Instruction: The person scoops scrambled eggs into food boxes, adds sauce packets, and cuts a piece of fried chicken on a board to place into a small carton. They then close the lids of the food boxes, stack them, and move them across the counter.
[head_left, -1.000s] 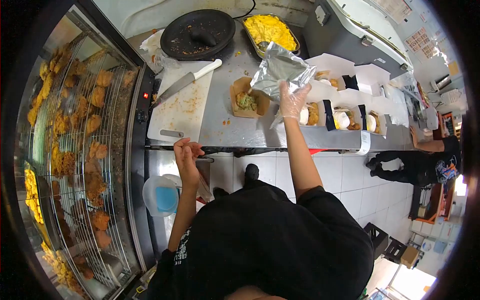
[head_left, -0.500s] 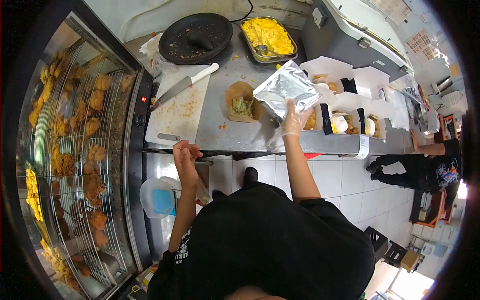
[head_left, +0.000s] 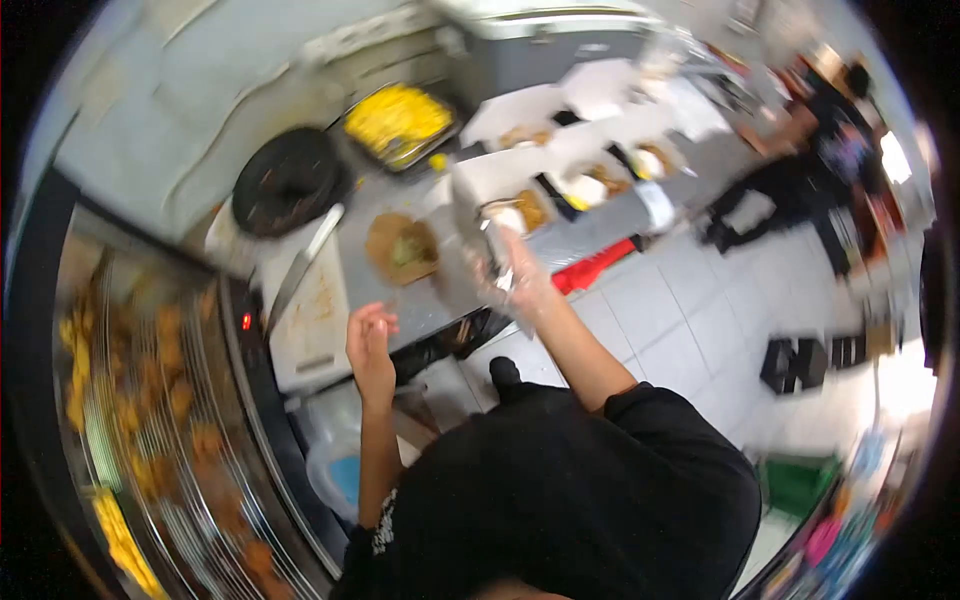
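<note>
My right hand, in a clear plastic glove, grips a silver foil packet over the counter's front edge. The packet is turned nearly edge-on and blurred. My left hand is raised near the front of the cutting board, loosely curled with its fingers apart and nothing in it. Between the hands, farther back, sits a brown paper food box with pale green food inside. White meal boxes, lids up, stand beyond my right hand with egg and fried food in them.
A white-handled knife lies on the board. Behind it are a black stone mortar and a tray of yellow food. A heated display cabinet stands at left. Another person leans at the counter's right end.
The view has turned and swung toward the right. The foil packet, flat and broad before, is now lowered and tilted edge-on in my right hand. My left hand stays raised.
</note>
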